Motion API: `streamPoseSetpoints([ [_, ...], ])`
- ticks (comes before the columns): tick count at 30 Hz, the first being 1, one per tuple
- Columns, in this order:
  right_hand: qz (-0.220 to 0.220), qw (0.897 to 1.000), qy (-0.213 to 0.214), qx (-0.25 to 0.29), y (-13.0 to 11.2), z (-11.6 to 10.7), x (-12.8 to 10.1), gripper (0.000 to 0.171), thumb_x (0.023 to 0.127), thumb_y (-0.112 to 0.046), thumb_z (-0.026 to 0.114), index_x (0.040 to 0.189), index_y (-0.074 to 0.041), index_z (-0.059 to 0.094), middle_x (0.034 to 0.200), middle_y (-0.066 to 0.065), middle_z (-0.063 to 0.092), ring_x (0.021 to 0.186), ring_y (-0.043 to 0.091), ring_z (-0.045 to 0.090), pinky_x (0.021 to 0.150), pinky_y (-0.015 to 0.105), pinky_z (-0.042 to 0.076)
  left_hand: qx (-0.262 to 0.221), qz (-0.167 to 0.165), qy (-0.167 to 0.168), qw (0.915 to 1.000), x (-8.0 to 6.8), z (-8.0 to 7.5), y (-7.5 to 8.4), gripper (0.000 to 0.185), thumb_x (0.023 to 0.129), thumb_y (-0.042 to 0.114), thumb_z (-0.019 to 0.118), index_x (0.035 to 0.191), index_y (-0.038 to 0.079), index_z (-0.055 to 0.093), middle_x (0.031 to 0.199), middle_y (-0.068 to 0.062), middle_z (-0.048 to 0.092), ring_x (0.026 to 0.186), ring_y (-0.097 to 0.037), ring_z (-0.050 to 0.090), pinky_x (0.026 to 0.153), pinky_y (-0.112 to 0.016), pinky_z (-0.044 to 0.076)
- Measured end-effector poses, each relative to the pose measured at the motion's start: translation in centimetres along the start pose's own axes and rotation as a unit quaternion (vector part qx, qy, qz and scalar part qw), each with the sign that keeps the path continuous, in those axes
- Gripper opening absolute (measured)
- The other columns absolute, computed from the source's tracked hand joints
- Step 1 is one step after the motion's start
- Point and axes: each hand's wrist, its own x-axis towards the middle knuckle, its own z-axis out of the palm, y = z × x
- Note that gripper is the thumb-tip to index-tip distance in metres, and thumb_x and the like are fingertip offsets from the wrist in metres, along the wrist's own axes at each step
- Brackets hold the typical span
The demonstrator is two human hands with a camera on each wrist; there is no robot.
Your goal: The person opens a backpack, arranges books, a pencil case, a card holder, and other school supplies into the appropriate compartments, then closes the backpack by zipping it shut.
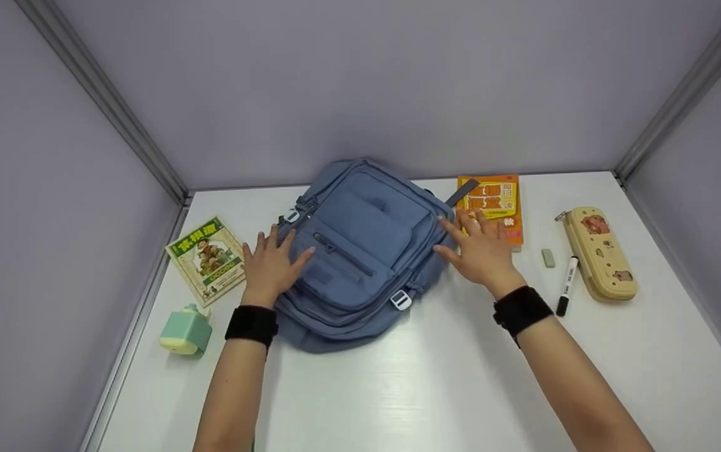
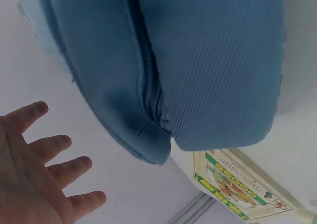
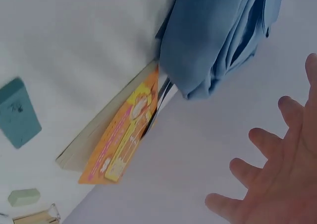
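Observation:
A blue backpack (image 1: 360, 245) lies tilted on the white table, front pocket facing up. My left hand (image 1: 271, 263) is spread over its left edge, fingers straight and holding nothing. In the left wrist view, that hand (image 2: 44, 169) looks apart from the fabric of the backpack (image 2: 213, 65). Beyond the backpack's right side, my right hand (image 1: 483, 254) is also spread, with nothing in it. The right wrist view shows a gap between this hand (image 3: 277, 159) and the backpack (image 3: 203, 40). Part of an orange book (image 1: 492, 204) is hidden behind the right hand.
To the left are a green-and-cream book (image 1: 206, 258) and a mint-and-yellow bottle (image 1: 186, 331). On the right lie a small grey-green eraser (image 1: 547, 257), a black-and-white marker (image 1: 567, 287) and a yellow pencil case (image 1: 600, 254). Grey panels (image 1: 373, 88) enclose the table.

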Motion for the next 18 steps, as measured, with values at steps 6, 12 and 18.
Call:
streamPoseSetpoints([
  [6, -0.042, 0.999, -0.023, -0.016, -3.3, 1.7, -0.8, 0.066, 0.097, -0.068, 0.032, 0.155, -0.036, 0.026, 0.159, 0.01, 0.026, 0.143, 0.043, 0.023, 0.108, 0.066, 0.019, -0.009, 0.0, -0.025, 0.9997, -0.4, 1.2, 0.3, 0.077, 0.096, 0.069, 0.034, 0.152, 0.016, 0.038, 0.156, -0.022, 0.027, 0.134, -0.046, 0.037, 0.105, -0.066, 0.025],
  [12, -0.074, 0.997, -0.029, -0.013, -5.4, 3.3, -1.9, 0.063, 0.098, -0.064, 0.038, 0.154, -0.036, 0.032, 0.154, 0.013, 0.036, 0.135, 0.043, 0.036, 0.101, 0.064, 0.034, -0.013, -0.004, -0.05, 0.9987, -1.1, 2.0, 0.5, 0.076, 0.096, 0.069, 0.034, 0.149, 0.016, 0.044, 0.154, -0.021, 0.032, 0.13, -0.044, 0.044, 0.105, -0.066, 0.025],
  [18, -0.079, 0.995, -0.057, -0.031, -6.1, 4.6, -2.7, 0.062, 0.098, -0.064, 0.038, 0.152, -0.035, 0.036, 0.154, 0.01, 0.037, 0.137, 0.039, 0.035, 0.099, 0.062, 0.038, -0.024, 0.006, -0.052, 0.9984, -2.2, 3.1, 0.9, 0.071, 0.097, 0.067, 0.036, 0.144, 0.016, 0.052, 0.152, -0.021, 0.036, 0.131, -0.045, 0.042, 0.104, -0.067, 0.025],
])
